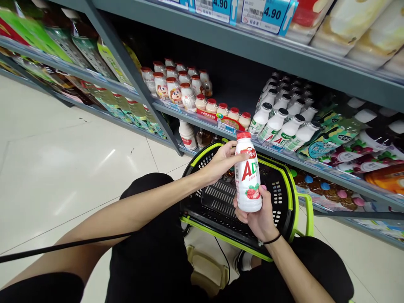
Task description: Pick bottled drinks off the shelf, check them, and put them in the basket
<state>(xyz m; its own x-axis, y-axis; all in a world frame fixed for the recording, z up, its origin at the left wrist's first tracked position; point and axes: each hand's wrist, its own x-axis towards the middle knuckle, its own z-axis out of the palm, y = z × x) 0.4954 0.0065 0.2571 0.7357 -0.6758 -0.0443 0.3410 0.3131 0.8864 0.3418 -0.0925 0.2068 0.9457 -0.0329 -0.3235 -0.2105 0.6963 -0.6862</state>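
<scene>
A white milk drink bottle (248, 176) with a red cap, red and green "AD" lettering and a strawberry picture stands nearly upright over the basket. My right hand (260, 212) is wrapped round its lower part. Near the bottle's top, my left hand (222, 162) reaches in from the left, its thumb against the red upper label and its fingers partly hidden behind the neck. Below both hands sits a black shopping basket (217, 198) with slotted sides and a lime-green rim and handle; small items inside are mostly hidden by my hands.
Ahead, a grey shelf (202, 122) carries small red-capped bottles (175, 90) on the left and black-capped white bottles (277, 122) on the right. Price tags (265, 14) line the shelf above. Green drink bottles (85, 42) fill the left bay. A beige stool (206, 265) is between my legs.
</scene>
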